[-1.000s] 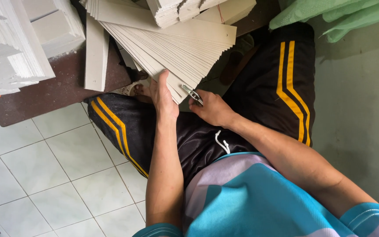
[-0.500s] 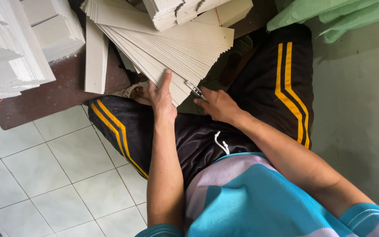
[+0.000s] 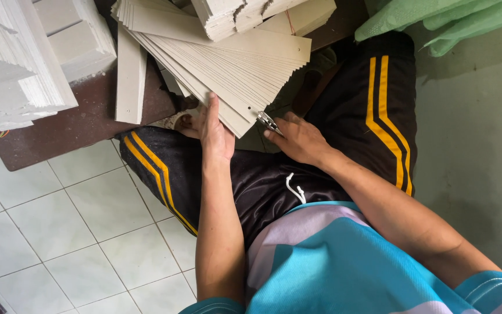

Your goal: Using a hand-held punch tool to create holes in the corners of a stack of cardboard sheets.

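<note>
A fanned stack of long, flat, pale grey cardboard strips (image 3: 228,64) is seen lying across the lap, its lower corner over the knees, thin edges stepped like a deck of cards. The left hand (image 3: 213,131) is laid flat against the stack's lower left edge, fingers extended, palm pressed to the board. A small metal hand tool with shiny jaws (image 3: 269,122) is gripped in the right hand (image 3: 300,139), its tip set at the corner of the strips beside a small punched hole. Black glossy shorts with orange side stripes (image 3: 379,104) are worn. Bundles of white folded card (image 3: 27,52) are piled on a dark brown mat (image 3: 82,125). Glazed pale square floor tiles (image 3: 59,232) lie at left; crumpled green cloth (image 3: 437,17) at top right.
</note>
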